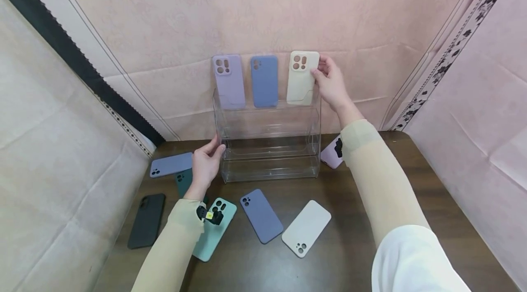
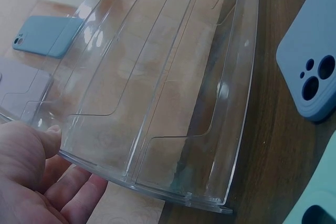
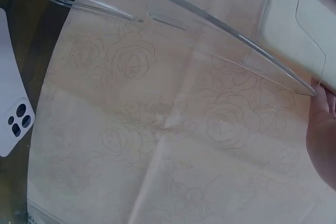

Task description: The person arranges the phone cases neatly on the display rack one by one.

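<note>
A clear tiered display rack (image 1: 269, 174) stands on the table against the cloth backdrop. Its top tier bears a lilac phone case (image 1: 230, 82), a blue phone case (image 1: 265, 81) and a cream phone case (image 1: 302, 79), all upright. My right hand (image 1: 332, 83) pinches the cream case by its right edge, thumb in front and fingers behind. My left hand (image 1: 207, 164) grips the rack's left side wall; in the left wrist view the thumb lies on the near side of the clear wall (image 2: 173, 195) and the fingers curl beneath it. The rack's lower tiers hold no cases.
On the table lie a blue case (image 1: 261, 216), a white case (image 1: 306, 229), a mint case (image 1: 214, 237), a black case (image 1: 146, 221), a periwinkle case (image 1: 170, 165) and a dark green case (image 1: 184, 181) partly under my left wrist. A lilac case (image 1: 331, 154) lies right of the rack.
</note>
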A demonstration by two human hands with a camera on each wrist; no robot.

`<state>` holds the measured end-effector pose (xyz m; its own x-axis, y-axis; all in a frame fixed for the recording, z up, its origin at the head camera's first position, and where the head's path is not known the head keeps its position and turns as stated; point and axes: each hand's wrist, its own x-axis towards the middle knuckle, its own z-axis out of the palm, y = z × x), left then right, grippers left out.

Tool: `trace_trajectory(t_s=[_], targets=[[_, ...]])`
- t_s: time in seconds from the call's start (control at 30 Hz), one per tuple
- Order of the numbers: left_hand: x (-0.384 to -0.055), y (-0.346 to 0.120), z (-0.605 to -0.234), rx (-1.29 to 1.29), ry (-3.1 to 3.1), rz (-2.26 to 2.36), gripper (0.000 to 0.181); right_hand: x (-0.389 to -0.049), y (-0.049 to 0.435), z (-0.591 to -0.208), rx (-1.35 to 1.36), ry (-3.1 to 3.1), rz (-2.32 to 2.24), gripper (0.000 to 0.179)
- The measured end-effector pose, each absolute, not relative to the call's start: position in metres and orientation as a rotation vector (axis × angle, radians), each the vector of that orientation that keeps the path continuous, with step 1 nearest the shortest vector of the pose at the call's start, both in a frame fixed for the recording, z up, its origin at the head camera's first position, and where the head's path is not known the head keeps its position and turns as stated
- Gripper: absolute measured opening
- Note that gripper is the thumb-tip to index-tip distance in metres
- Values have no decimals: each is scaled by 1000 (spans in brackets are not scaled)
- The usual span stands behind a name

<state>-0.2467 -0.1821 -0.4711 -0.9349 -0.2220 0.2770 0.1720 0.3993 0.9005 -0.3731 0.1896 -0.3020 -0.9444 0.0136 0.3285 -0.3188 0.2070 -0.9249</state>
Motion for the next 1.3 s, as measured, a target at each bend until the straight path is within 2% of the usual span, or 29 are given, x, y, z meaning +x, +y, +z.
trace_trajectory(t_s=[0.5,0.77,1.0,1.3], targets=[[-248,-183,-472,44,-2305,-1566,44,-373,187,-305,266,-2309,1625,55],[-248,-184,-473,38,-2300,-1564,43,-366,193,-318,269,-2159,1657,55],[-251,-183,-473,28,-2295,-1569,43,-349,213,-344,229,-2061,1701,51],[-253,-185,-476,7,-2279,-1577,44,-323,253,-399,144,-2077,1770,50]])
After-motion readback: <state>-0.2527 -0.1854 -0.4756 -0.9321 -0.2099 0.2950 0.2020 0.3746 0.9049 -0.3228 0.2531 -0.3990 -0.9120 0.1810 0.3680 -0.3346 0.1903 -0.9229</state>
